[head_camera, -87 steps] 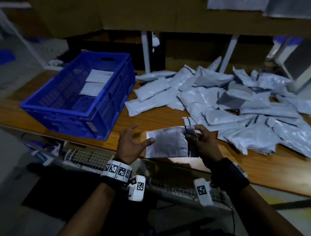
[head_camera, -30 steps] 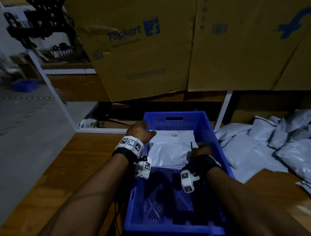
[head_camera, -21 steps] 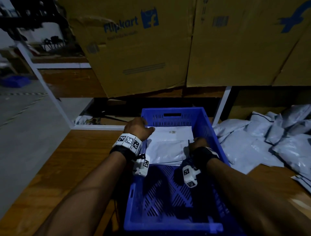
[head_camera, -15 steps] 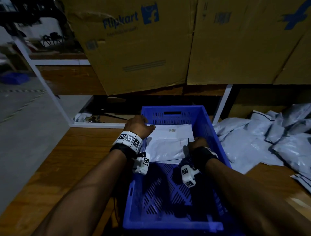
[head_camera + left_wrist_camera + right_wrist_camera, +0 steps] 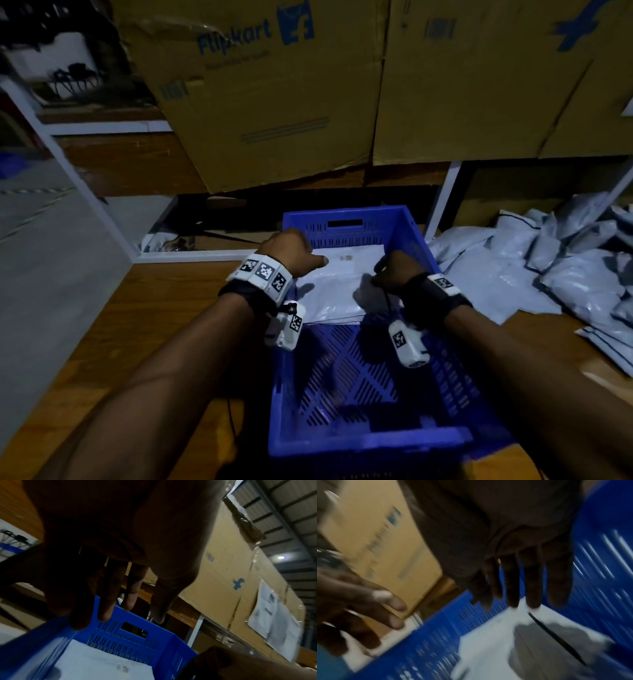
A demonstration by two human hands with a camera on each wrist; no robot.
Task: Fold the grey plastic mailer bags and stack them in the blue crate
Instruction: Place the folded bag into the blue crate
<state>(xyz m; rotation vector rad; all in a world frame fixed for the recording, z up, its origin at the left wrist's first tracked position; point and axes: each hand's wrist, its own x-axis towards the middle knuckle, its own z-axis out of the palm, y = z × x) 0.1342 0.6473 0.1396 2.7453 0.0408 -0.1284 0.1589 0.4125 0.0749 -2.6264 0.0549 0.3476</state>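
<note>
The blue crate (image 5: pixel 370 442) stands in front of me on the wooden table. Folded grey mailers (image 5: pixel 329 301) lie flat in its far half. My left hand (image 5: pixel 291 250) hovers over the crate's far left rim; in the left wrist view its fingers (image 5: pixel 106 601) are straight and hold nothing above the mailers (image 5: pixel 96 662). My right hand (image 5: pixel 390 270) is just over the top mailer's right edge. Seen from the right wrist, the fingers (image 5: pixel 530 588) hang straight above the mailer (image 5: pixel 488 642), apart from it. Unfolded mailers (image 5: pixel 548 267) are heaped right of the crate.
Large cardboard boxes (image 5: pixel 274 102) sit on a shelf above the table's back. A white shelf post (image 5: pixel 442 198) stands behind the crate's right corner. Bare wooden tabletop (image 5: pixel 137 342) lies left of the crate. The crate's near half shows its slotted floor (image 5: pixel 346 383).
The folded mailer went from my hands at the table's edge into the crate. Over the last second both hands let go and lifted slightly off it.
</note>
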